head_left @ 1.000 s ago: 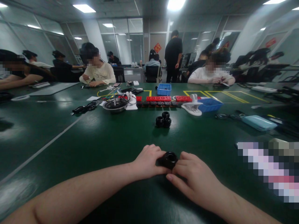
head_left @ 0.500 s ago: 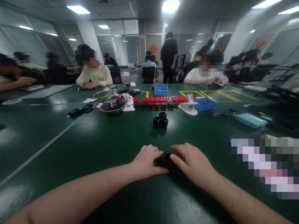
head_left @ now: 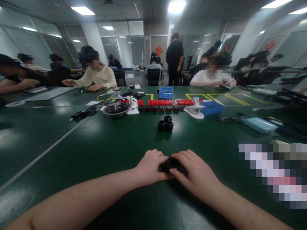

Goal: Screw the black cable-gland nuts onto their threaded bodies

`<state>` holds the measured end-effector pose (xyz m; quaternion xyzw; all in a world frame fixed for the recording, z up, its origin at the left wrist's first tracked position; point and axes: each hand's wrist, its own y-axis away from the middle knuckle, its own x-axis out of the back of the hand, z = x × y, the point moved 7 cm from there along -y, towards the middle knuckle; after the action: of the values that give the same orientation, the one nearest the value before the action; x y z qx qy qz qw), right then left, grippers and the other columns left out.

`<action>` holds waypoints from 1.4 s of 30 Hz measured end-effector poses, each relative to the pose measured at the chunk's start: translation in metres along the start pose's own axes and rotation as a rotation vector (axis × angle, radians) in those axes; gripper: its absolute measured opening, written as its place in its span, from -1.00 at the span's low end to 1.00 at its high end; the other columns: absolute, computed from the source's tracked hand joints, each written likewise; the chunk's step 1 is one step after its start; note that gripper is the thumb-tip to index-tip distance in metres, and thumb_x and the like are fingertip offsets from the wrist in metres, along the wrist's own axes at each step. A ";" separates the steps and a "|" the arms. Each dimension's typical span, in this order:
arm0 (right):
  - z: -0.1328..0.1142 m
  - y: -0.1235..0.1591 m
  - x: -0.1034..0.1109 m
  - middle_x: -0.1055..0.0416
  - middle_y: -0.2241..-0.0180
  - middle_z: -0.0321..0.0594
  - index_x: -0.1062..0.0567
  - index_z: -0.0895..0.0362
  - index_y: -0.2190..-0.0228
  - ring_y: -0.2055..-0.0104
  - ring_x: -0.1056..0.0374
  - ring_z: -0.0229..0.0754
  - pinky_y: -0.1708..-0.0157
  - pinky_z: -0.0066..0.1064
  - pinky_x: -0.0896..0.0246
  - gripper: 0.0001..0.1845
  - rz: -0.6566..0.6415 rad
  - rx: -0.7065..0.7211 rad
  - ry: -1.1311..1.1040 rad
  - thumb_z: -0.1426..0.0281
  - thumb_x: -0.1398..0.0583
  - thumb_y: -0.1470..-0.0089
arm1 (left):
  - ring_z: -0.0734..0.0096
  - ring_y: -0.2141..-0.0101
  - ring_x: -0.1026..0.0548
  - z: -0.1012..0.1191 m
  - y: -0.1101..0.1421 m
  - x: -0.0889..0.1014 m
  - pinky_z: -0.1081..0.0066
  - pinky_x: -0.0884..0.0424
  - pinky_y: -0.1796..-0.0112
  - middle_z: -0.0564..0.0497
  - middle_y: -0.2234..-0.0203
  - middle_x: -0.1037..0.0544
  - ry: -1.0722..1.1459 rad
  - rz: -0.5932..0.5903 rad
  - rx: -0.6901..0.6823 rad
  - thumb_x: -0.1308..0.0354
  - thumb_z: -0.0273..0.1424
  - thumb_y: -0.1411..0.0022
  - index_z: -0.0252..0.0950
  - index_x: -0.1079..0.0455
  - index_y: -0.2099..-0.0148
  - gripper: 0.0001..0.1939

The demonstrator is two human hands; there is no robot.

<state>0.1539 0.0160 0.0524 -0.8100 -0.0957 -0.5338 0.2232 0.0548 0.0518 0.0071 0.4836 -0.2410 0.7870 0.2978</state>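
Observation:
A small, glossy black round piece with a hollow top point(head_left: 173, 163) sits between my hands, low over the green table point(head_left: 115, 140). My left hand point(head_left: 151, 167) curls round its left side, thumb in front and fingers behind. On the other side, my right hand point(head_left: 192, 167) has its fingers at the far rim and its thumb at the near edge. The hands partly hide the piece, so I cannot tell whether it rests on the table. Farther off, three similar black round pieces point(head_left: 165, 124) stand close together.
Across the table's middle run red blocks point(head_left: 160, 102), with a white clamp stand point(head_left: 194, 110), a metal bowl of dark parts point(head_left: 116, 110) and blue bins point(head_left: 166, 93) around them. Black cables point(head_left: 83, 113) lie left, a light-blue case point(head_left: 260, 124) right. Several people sit opposite.
My right hand's thumb has come down from the top of the piece to its near edge, and its fingers have closed in. Across the table, a person's arm has stretched out leftward.

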 end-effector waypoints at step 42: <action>-0.003 0.000 0.002 -0.42 0.29 -0.10 -0.43 0.18 0.22 0.25 -0.27 -0.09 0.25 -0.19 -0.25 -0.73 -0.007 0.015 -0.014 0.37 -0.16 0.02 | 0.33 0.31 -0.30 0.001 0.000 -0.002 0.34 -0.20 0.28 0.04 0.38 -0.39 -0.002 -0.019 0.002 -0.11 -0.05 -0.04 -0.26 -0.35 0.25 -0.61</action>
<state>0.1525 0.0141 0.0548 -0.8116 -0.1042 -0.5283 0.2268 0.0563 0.0512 0.0057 0.4868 -0.2358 0.7841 0.3044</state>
